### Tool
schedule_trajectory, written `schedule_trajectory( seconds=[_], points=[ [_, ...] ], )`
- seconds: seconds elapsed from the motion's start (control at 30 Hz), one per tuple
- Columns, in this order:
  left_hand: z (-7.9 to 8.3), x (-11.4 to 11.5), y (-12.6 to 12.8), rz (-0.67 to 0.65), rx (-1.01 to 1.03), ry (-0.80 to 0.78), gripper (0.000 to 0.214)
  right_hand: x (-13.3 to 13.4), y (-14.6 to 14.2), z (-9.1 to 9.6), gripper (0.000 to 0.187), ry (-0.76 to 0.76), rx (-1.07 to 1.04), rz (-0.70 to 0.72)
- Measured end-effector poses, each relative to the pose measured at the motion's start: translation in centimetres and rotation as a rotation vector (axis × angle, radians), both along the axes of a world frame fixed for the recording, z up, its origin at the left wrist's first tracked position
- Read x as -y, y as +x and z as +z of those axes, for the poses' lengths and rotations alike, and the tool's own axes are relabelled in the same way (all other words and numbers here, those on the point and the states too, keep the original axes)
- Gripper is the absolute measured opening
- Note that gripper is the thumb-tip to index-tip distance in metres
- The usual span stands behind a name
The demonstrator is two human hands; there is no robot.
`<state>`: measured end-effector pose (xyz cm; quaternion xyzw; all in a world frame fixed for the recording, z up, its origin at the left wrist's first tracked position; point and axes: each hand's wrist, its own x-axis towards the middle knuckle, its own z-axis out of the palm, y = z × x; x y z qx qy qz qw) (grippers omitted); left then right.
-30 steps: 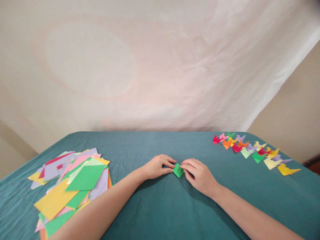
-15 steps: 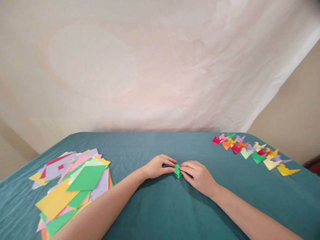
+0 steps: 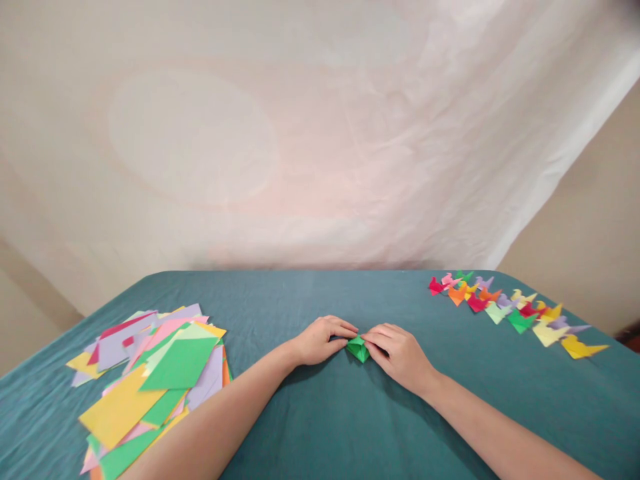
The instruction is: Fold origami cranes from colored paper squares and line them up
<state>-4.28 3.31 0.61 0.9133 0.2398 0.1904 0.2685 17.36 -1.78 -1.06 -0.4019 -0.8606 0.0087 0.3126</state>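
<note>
A small folded green paper piece (image 3: 358, 349) lies on the teal tablecloth (image 3: 310, 427) in the middle of the table. My left hand (image 3: 319, 340) pinches its left side with curled fingers. My right hand (image 3: 397, 353) presses and pinches its right side, fingers bent over it. Both hands meet above the paper and hide part of it.
A loose pile of coloured paper squares (image 3: 150, 373) covers the table's left side. A row of several finished folded paper figures (image 3: 515, 310) runs along the back right. A pale cloth backdrop (image 3: 300, 133) hangs behind the table.
The hands stay on the green paper, fingers drawing closer over it, and the piece looks more tightly folded. The camera has tipped slightly, shifting everything a little lower in view.
</note>
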Motion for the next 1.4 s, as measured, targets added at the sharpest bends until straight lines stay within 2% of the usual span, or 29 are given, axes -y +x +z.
schedule_trajectory(
  seconds=[0.33,0.6,0.97,1.13,1.27,1.4],
  points=[
    [-0.1,-0.1,0.0,0.009,0.011,-0.014,0.028,-0.4,-0.1,0.3,0.016,-0.088,0.012,-0.01],
    [-0.1,0.0,0.2,0.041,0.03,-0.047,0.029,-0.6,-0.6,-0.1,0.013,-0.156,-0.039,-0.075],
    [-0.1,0.1,0.3,0.025,0.057,-0.043,0.028,-0.1,-0.7,-0.4,0.013,-0.058,-0.027,-0.112],
    [-0.5,0.2,0.4,0.101,0.105,-0.063,0.031,-0.2,-0.8,-0.9,0.014,0.028,-0.007,-0.139],
    [-0.6,0.1,0.4,0.115,0.11,-0.072,0.026,-0.1,-1.0,-0.8,0.01,-0.003,0.016,-0.163],
    [-0.7,-0.1,0.4,0.092,0.114,-0.067,0.024,-0.2,-1.0,-0.7,0.014,-0.071,-0.041,-0.102]
  ],
)
